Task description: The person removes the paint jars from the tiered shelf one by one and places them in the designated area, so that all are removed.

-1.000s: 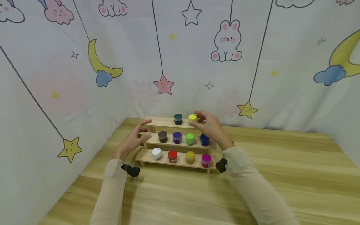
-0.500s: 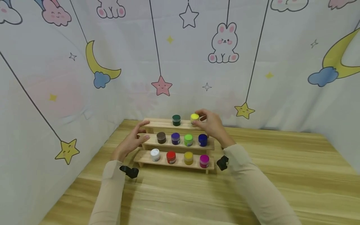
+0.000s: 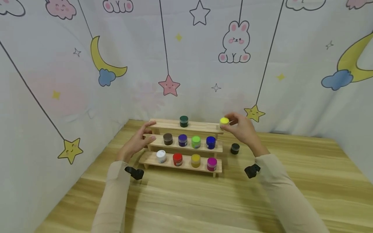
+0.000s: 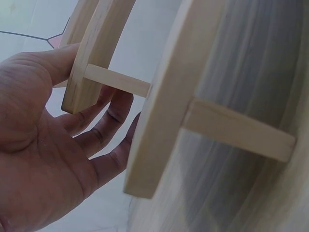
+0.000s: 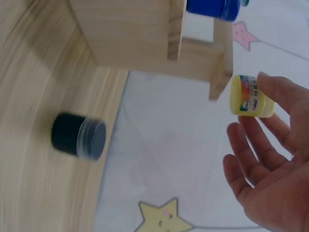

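Note:
A three-tier wooden display rack (image 3: 172, 165) stands on the table, bearing small paint jars. My left hand (image 3: 137, 142) grips its left end, the thumb on the middle shelf (image 4: 99, 48) and the fingers reaching behind it. With thumb and fingertips, my right hand (image 3: 243, 129) pinches a yellow paint jar (image 3: 224, 122) at the right end of the top shelf. In the right wrist view that jar (image 5: 248, 96) is right at the shelf's end. A dark green jar (image 3: 184, 121) sits on the top shelf, left of the yellow one.
On the middle shelf stand brown (image 3: 167, 139), purple (image 3: 182, 140), light green (image 3: 196, 141) and blue (image 3: 210, 142) jars. White (image 3: 161, 156), red (image 3: 177, 159), ochre (image 3: 195, 160) and magenta (image 3: 212, 164) jars line the bottom. A black jar (image 3: 234, 149) is on the table to the right.
My right hand has moved right along the top shelf with the yellow jar, away from the dark green one. The black jar has come into view. The left hand stays at the rack.

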The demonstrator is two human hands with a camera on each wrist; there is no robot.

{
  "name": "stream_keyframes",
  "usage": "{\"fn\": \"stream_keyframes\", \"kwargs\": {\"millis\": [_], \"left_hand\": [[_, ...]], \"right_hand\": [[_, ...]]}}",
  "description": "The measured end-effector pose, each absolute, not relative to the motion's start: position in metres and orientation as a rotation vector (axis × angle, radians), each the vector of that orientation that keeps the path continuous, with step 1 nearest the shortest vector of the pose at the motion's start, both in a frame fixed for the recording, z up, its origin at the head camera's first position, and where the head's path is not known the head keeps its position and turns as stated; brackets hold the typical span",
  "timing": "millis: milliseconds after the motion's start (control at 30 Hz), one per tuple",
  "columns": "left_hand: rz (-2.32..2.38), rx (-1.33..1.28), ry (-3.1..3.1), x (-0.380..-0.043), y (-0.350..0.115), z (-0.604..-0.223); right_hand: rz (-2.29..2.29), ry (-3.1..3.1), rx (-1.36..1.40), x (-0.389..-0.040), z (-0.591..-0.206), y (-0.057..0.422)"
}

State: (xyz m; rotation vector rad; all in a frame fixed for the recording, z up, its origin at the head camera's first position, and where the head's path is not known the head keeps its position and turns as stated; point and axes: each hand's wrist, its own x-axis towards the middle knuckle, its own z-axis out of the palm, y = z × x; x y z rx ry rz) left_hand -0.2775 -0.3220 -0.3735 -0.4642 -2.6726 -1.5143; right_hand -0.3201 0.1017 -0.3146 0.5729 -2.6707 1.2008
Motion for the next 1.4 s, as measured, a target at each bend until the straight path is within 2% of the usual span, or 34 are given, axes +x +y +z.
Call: {"fn": "stream_keyframes", "kwargs": {"millis": [700,1067,1400], "left_hand": [[-1.543,-0.469,-2.672,-0.277,-0.327,-0.372],[-1.587,-0.454,-2.677,-0.278,-0.321,-0.372],[-1.604,-0.429,-2.656,-0.276,-0.321,-0.373]], "right_hand": [[1.274,-2.815,0.447,-0.310,-0.357,0.179],[1.211,-2.885,0.423,-0.309,-0.387,0.197],[1.154,-2.956,0.441,-0.312,-0.399,0.200]]}}
